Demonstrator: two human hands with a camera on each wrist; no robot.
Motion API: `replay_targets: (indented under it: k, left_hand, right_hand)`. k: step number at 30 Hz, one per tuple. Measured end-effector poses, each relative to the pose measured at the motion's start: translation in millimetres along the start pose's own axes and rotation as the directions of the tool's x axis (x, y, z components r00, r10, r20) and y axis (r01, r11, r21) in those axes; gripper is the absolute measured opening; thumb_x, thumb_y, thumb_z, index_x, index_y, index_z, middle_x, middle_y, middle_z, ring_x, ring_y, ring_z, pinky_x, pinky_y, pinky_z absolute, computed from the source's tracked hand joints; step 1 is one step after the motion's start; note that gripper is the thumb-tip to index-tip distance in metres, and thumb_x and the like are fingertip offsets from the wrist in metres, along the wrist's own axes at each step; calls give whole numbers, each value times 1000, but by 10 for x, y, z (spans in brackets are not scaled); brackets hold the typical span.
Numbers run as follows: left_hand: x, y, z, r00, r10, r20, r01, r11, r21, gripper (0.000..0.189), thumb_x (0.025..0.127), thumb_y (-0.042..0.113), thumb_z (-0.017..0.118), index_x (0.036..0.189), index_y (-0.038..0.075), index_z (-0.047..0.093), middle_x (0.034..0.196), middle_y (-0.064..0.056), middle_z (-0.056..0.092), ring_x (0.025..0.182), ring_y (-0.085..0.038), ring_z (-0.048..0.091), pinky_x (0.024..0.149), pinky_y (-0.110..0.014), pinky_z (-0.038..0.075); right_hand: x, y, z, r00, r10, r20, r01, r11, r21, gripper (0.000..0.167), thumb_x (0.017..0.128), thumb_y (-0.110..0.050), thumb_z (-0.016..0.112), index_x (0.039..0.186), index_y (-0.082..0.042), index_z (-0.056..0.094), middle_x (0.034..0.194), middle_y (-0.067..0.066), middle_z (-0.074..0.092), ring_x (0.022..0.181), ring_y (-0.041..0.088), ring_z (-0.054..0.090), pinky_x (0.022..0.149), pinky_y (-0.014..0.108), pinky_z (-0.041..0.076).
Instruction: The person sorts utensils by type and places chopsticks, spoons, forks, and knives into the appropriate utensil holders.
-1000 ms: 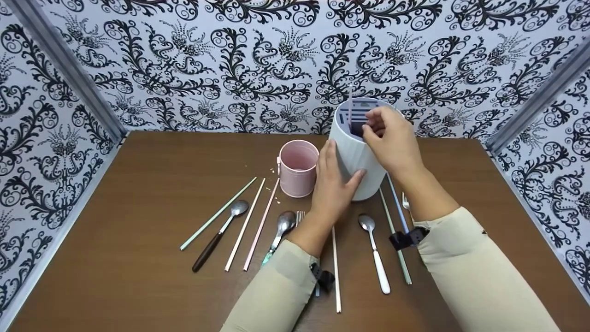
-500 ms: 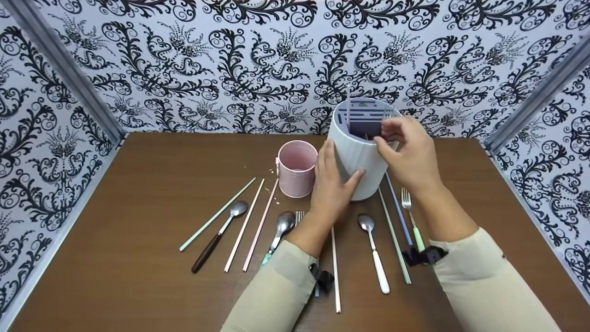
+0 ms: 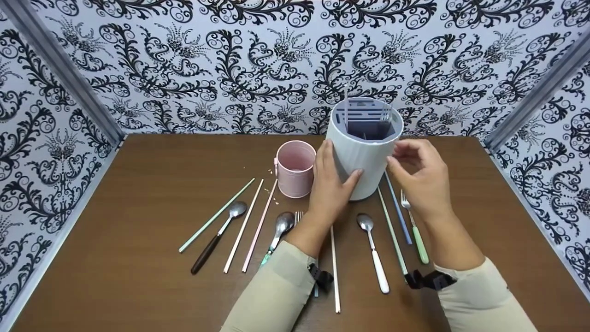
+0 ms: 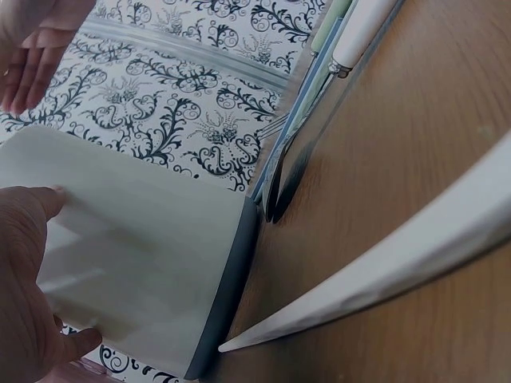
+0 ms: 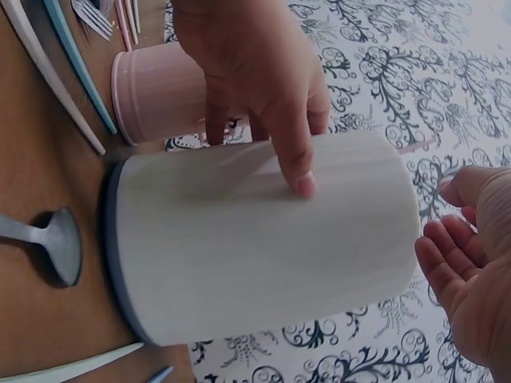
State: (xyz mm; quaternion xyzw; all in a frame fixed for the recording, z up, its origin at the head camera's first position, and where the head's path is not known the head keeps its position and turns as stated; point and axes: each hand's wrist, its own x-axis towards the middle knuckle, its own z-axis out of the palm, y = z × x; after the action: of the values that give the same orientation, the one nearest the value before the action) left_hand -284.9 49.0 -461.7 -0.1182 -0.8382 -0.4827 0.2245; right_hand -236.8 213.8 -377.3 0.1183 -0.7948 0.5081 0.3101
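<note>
White holder [image 3: 370, 162], right fingers [image 3: 411, 145] now outside it

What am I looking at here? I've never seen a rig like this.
There is no robot, just a person working with bare hands. One view is from the head, looking forward and down; the other two are from each wrist, closer to the work. On the brown table stand a white holder and a pink cup, with spoons, forks and chopsticks lying nearby. The left hand presses against the holder's side. The right hand is near its rim, apparently holding nothing.
</note>
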Motion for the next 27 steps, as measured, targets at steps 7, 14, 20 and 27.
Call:
replay_targets:
  k: [7,14,20,27]
  left_hand:
    - [3,3,6,1000,0,-1,0,1000,9,96,90,36,81,162,2,26,164,-19,36,153,-32,35,128,-41,32]
    - [-16,-9,9,1000,9,-12,-8,1000,4,96,90,34,81,162,2,26,163,-20,35,153,-33,35,128,-41,31]
    - [-38,-26,14,1000,0,-4,0,1000,14,96,91,35,81,162,3,25,164,-19,35,154,-33,34,128,-41,30]
    - [-8,-16,13,1000,13,-12,-12,1000,20,96,91,36,81,162,3,26,163,-20,36,153,-33,35,128,-42,32]
  right_hand:
    - [-180,161,-118,986,166,-7,-166,986,1,32,88,10,73,118,11,64,103,-2,66,94,7,68,89,15,58]
    - [-329,317,-190,968,251,14,-250,967,-52,31,91,4,74,120,4,65,101,-14,65,93,3,66,86,12,55]
    - [-413,404,-229,952,299,60,-293,952,-94,32,92,-1,75,122,3,65,105,-9,66,93,0,65,84,10,54]
    - [-393,488,-351,942,299,152,-271,945,-183,35,94,-7,75,126,4,63,115,17,68,93,-6,63,82,7,53]
